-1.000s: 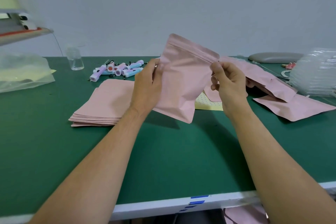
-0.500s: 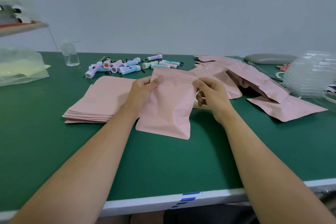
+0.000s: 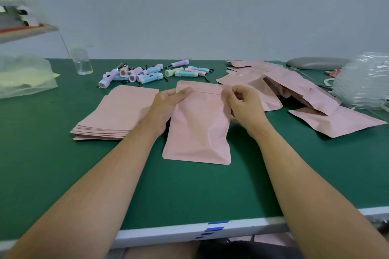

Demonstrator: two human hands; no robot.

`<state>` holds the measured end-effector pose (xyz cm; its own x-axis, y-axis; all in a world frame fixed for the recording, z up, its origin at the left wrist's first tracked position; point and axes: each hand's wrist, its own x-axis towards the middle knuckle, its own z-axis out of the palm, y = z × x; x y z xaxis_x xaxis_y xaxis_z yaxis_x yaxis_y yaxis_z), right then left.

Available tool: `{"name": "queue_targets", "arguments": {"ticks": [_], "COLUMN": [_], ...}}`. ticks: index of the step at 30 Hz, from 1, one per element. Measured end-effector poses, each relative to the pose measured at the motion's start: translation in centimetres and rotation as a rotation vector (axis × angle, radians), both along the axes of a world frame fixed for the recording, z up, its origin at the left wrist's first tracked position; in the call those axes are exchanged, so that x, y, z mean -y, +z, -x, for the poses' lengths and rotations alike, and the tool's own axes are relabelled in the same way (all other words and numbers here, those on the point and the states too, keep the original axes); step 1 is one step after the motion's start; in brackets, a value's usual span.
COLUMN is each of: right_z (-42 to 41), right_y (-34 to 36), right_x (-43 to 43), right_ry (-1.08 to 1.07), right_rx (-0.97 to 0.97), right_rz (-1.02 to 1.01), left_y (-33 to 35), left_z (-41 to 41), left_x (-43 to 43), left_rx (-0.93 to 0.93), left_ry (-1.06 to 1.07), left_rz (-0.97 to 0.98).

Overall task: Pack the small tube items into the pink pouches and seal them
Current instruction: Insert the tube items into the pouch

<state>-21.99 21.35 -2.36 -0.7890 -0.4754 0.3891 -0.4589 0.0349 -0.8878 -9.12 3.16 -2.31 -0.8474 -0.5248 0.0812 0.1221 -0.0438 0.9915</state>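
One pink pouch [image 3: 197,132] lies flat on the green surface [image 3: 63,174] at the centre, its zip edge pointing to 12 o'clock. Both of my grips are grasping it. My left grip [image 3: 166,107] holds its upper left edge, with the thumb laid across the zip line. My right grip [image 3: 242,105] pinches its upper right corner.

At 9 o'clock from it sits one neat stack of flat pink pouches [image 3: 117,111], its thin layers too fine to count. From 11 to 12 o'clock lie roughly ten small tubes [image 3: 150,78] in purple, blue, pink and yellow-green; they overlap, so I cannot count them exactly. At 2 o'clock spreads one loose pile of pink pouches [image 3: 294,84], at least five. One clear bottle [image 3: 81,63] stands upright at 10 o'clock, just left of the tubes.
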Motion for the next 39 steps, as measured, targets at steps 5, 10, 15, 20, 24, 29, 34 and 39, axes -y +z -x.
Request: {"name": "queue_targets", "arguments": {"ticks": [5, 10, 15, 20, 24, 29, 34, 39], "right_z": [-0.3, -0.4, -0.6, -0.6, -1.3, -1.4, -1.7, -1.4], "right_y": [0.2, 0.2, -0.1, -0.1, 0.1, 0.1, 0.0, -0.1], "right_x": [0.2, -0.1, -0.1, 0.0, 0.4, 0.2, 0.1, 0.1], "right_ry": [0.027, 0.152, 0.203, 0.123, 0.130, 0.156, 0.226, 0.189], "right_rx": [0.065, 0.189, 0.148, 0.075, 0.005, -0.005, -0.092, -0.083], "right_rz": [0.023, 0.020, 0.004, -0.054, -0.102, -0.085, -0.201, -0.230], "left_y": [0.0, -0.3, -0.5, -0.3, -0.7, -0.8, -1.0, -1.0], "left_z": [-0.1, 0.1, -0.1, -0.1, 0.1, 0.1, 0.4, 0.3], "left_x": [0.5, 0.2, 0.1, 0.3, 0.3, 0.7, 0.3, 0.2], "left_rx": [0.019, -0.027, -0.055, -0.019, -0.024, -0.017, 0.040, 0.046], "left_ry": [0.050, 0.023, -0.017, -0.088, -0.115, -0.099, -0.051, -0.108], "left_rz": [-0.013, -0.003, 0.135, 0.120, 0.141, 0.116, 0.275, 0.374]}}
